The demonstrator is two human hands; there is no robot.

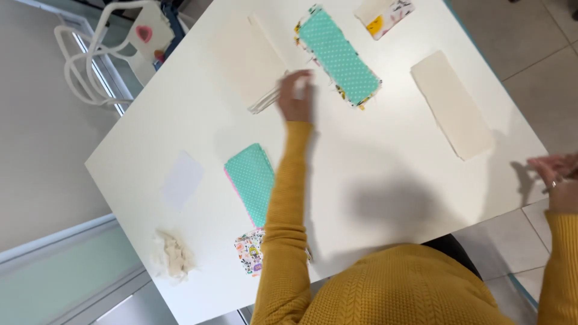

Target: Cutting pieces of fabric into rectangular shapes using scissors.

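Left hand (296,96) reaches across the worktop (385,180), fingers closed on a cream strip bundle (268,101) beside the teal dotted fabric (340,55); right hand (557,174) hovers loosely curled, apparently empty; several fabric pieces lie laid out, unassembled

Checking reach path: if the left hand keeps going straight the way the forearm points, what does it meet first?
The left hand points toward the table's far edge. Just ahead lies bare white table, between the cream stack and the teal dotted strip. The way looks free, though blur leaves depth uncertain.

Cream fabric strip (453,103) right; frayed scrap pile (173,254), white paper piece (182,179) left.
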